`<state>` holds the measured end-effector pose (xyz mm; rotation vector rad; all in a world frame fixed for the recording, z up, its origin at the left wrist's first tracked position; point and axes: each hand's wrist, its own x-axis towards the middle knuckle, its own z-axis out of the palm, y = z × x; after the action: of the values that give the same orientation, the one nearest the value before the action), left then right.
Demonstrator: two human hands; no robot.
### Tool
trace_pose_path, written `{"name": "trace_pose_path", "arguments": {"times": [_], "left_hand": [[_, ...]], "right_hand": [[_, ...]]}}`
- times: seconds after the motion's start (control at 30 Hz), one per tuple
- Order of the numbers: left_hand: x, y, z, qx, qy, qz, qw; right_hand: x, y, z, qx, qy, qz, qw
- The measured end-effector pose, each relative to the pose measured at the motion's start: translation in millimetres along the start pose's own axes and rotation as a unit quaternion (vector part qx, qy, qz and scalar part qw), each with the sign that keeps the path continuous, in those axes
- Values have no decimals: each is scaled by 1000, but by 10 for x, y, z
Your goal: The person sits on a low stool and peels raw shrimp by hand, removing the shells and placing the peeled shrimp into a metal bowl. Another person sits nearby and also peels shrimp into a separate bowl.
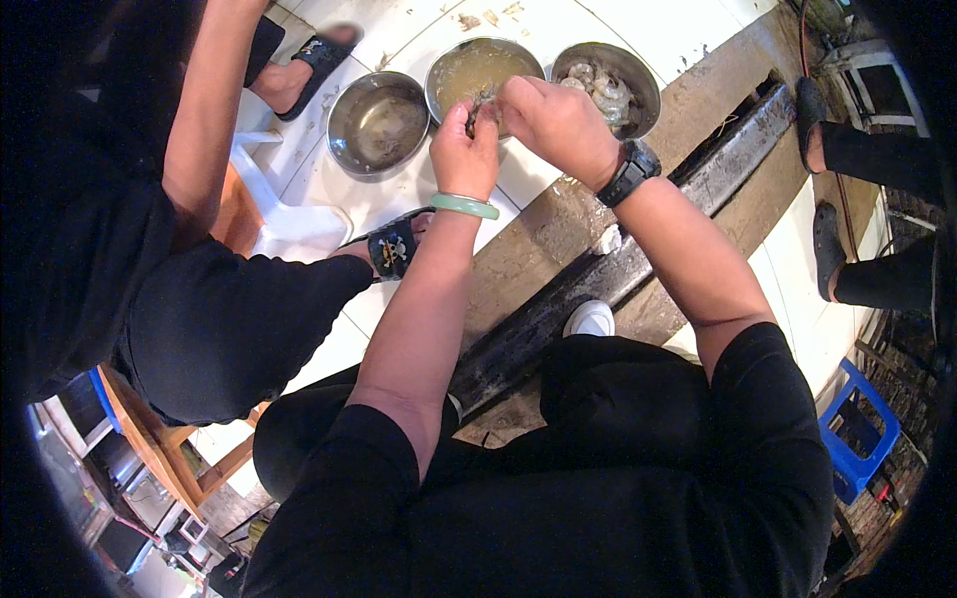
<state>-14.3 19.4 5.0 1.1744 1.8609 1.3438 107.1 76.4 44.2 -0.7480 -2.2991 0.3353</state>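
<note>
My left hand (468, 153), with a pale green bangle (465, 206) at the wrist, pinches a small grey shrimp (484, 99) over the middle bowl. Fingers hide most of the shrimp. Curled against it from the right is my right hand (559, 127), which wears a black watch (632, 173); its fingertips are bunched at the shrimp. The middle steel bowl (429, 82) holds cloudy yellowish liquid with bits in it. In the right steel bowl (652, 88) lie several greyish shrimp (609, 96). The left steel bowl (334, 127) contains murky, thin liquid.
A drain channel with a metal cover (736, 168) crosses the wet tiled floor diagonally. Someone sits close on my left, an arm (213, 97) and sandalled feet (392, 250) near the bowls. Another person's clogs (826, 239) stand at right, above a blue plastic stool (860, 433).
</note>
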Motion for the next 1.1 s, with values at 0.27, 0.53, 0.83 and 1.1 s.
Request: {"name": "trace_pose_path", "arguments": {"times": [0.27, 0.53, 0.83, 1.1], "left_hand": [[23, -23, -33, -19, -22, 20, 999], [28, -98, -55, -74, -69, -14, 995], [15, -140, -70, -117, -114, -21, 986], [-50, -34, -100, -145, -177, -54, 972]], "right_hand": [[25, 97, -37, 43, -9, 39, 998], [76, 231, -59, 90, -22, 40, 995], [45, 440, 10, 182, -81, 100, 975], [-46, 606, 22, 328, -152, 219, 906]]}}
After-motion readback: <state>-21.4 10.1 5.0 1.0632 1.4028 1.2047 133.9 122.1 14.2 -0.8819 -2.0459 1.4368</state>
